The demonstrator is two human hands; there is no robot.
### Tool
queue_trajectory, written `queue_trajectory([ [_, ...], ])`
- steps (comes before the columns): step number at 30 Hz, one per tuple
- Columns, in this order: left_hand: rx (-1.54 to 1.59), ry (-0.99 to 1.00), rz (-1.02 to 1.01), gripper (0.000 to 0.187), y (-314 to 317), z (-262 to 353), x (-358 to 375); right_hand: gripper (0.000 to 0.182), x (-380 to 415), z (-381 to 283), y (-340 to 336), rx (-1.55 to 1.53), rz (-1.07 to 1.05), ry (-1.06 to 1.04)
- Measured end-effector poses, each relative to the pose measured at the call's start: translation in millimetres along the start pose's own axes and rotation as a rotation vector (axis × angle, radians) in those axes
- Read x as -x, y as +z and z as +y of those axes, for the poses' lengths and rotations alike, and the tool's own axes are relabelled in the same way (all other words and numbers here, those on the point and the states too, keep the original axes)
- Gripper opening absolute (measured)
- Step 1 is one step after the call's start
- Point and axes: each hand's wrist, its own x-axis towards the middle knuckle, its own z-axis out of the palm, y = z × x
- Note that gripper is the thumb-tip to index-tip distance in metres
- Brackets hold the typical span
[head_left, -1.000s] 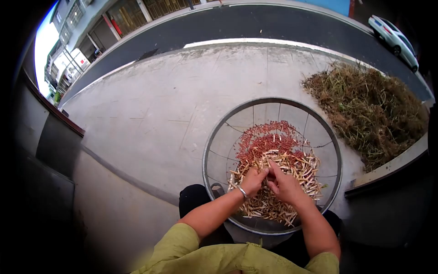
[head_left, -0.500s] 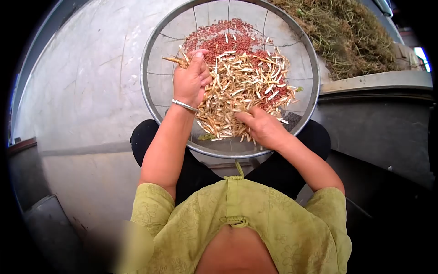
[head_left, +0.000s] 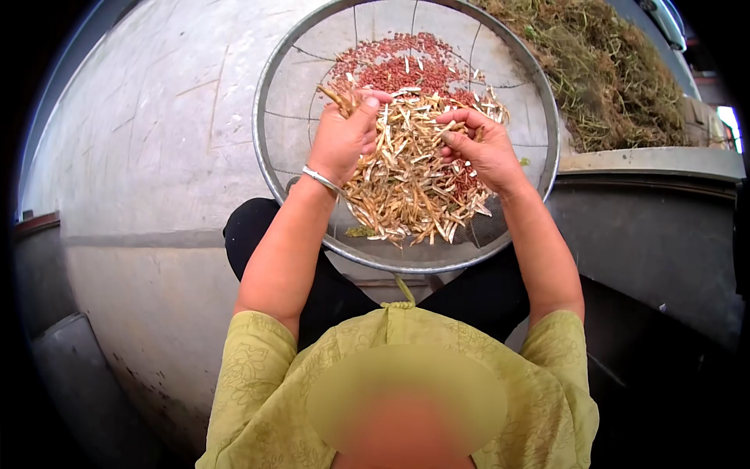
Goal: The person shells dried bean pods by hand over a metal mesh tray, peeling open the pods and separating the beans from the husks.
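A round sieve (head_left: 263, 144) with a metal rim rests on my lap, holding a heap of dry, split bean pods (head_left: 406, 172) and a spread of red beans (head_left: 391, 66). My left hand (head_left: 342, 144), with a bangle at the wrist, is closed around a few dried bean pods (head_left: 334, 97) over the heap's left side. Above the right side of the heap, my right hand (head_left: 486, 152) pinches what looks like a dried bean pod (head_left: 451, 127) between thumb and fingers. Its lower fingers are curled in.
Dry plant stalks (head_left: 598, 78) are piled at the upper right behind a low pale ledge (head_left: 656, 162). A pale concrete floor (head_left: 141, 141) stretches out on the left. My knees in black trousers (head_left: 248, 238) are under the sieve.
My right hand has risen from the lower part of the heap to its upper right, now pinching at fingertip height. My left hand has shifted slightly right with its pods, as has the sieve.
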Motion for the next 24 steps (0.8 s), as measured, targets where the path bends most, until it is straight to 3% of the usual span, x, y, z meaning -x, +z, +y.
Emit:
queue_trajectory([
  [7,-0.391,0.051,-0.029,0.023,11,-27,-11,0.018,-4,3,-2,0.060,-0.142,-0.021],
  [10,-0.738,0.106,-0.182,0.026,12,-36,-10,0.022,-4,3,3,-0.012,-0.292,0.053],
  [15,-0.542,0.074,-0.183,0.016,16,-32,-9,0.026,0,-9,4,-0.076,-0.322,0.109],
  [17,-0.363,-0.224,-0.123,0.019,19,-24,-6,0.025,1,-10,5,-0.111,-0.268,0.162],
  [24,-0.256,-0.242,-0.079,0.027,15,-38,-10,0.022,-2,-5,6,-0.062,-0.209,0.148],
])
